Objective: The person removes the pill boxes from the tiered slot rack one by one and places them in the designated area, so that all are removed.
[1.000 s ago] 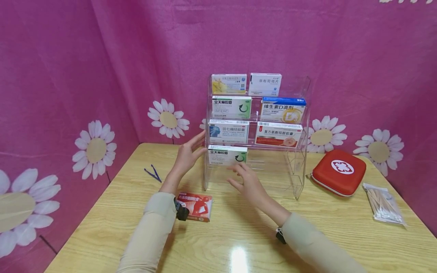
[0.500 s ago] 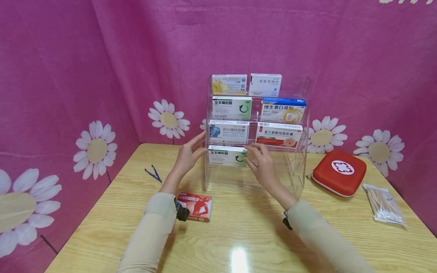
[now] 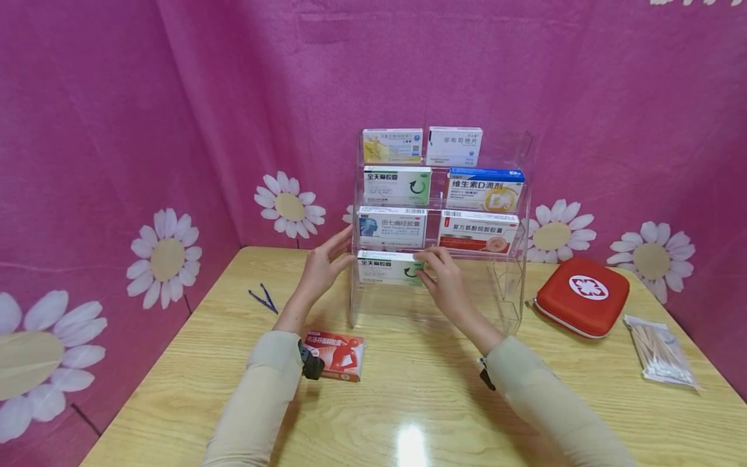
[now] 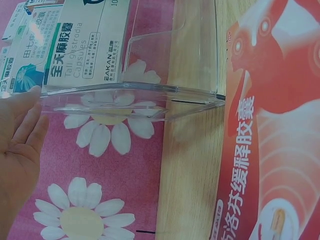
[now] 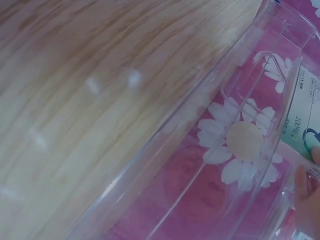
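Observation:
A clear acrylic display rack (image 3: 353, 295) stands on the table with medicine boxes on its tiers. My left hand (image 3: 320, 267) touches the rack's left side, fingers extended along the panel; in the left wrist view its fingertips (image 4: 34, 95) lie at the panel's edge. At the right end of the white-and-green medicine box (image 3: 382, 269) on the lowest tier, my right hand (image 3: 448, 285) pinches with thumb and fingers. The right wrist view catches only part of that hand (image 5: 309, 200), against the box's end (image 5: 302, 115).
A red medicine box (image 3: 335, 355) lies beneath my left wrist, with blue tweezers (image 3: 264, 298) beyond it on the left. Right of the rack are a red first-aid case (image 3: 563, 298) and a bag of cotton swabs (image 3: 659, 350). A pink flowered curtain hangs behind.
My right hand has moved up and right from below the lowest-tier medicine box to its right end and now pinches it. My left hand stays at the rack's side.

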`<state>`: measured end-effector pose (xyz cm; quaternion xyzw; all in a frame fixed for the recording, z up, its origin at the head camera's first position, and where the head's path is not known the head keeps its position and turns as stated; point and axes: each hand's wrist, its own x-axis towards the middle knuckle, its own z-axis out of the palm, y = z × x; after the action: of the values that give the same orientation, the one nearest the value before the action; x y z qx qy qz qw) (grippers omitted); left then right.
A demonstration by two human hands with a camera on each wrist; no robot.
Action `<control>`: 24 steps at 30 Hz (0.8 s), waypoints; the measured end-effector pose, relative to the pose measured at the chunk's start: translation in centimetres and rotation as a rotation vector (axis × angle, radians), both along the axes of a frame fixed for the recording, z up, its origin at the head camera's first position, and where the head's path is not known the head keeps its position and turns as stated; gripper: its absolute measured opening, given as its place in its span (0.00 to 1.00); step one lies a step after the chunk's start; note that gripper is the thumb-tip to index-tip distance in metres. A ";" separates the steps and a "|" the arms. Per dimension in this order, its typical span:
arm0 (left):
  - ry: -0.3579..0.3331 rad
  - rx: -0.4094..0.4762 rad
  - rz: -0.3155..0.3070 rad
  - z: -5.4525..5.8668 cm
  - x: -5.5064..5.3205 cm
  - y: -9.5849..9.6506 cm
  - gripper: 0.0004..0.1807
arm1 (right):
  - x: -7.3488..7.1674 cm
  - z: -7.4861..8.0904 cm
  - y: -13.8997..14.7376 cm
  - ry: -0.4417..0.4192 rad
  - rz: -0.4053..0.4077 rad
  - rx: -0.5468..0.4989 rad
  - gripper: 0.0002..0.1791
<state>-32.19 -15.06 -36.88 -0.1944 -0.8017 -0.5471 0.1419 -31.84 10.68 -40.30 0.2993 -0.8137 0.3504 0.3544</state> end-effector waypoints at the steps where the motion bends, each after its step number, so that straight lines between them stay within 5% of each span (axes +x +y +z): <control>1: 0.003 0.002 -0.001 -0.2 -0.2 -0.1 0.33 | 0.0 0.0 0.1 0.009 0.004 -0.010 0.17; 24: 0.030 -0.001 -0.005 -0.3 -0.2 -0.2 0.32 | 1.5 0.9 2.9 0.230 -0.058 -0.110 0.18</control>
<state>-32.34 -15.22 -37.18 -0.2045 -0.7992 -0.5443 0.1523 -30.39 13.54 -39.44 0.2939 -0.7556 0.3474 0.4711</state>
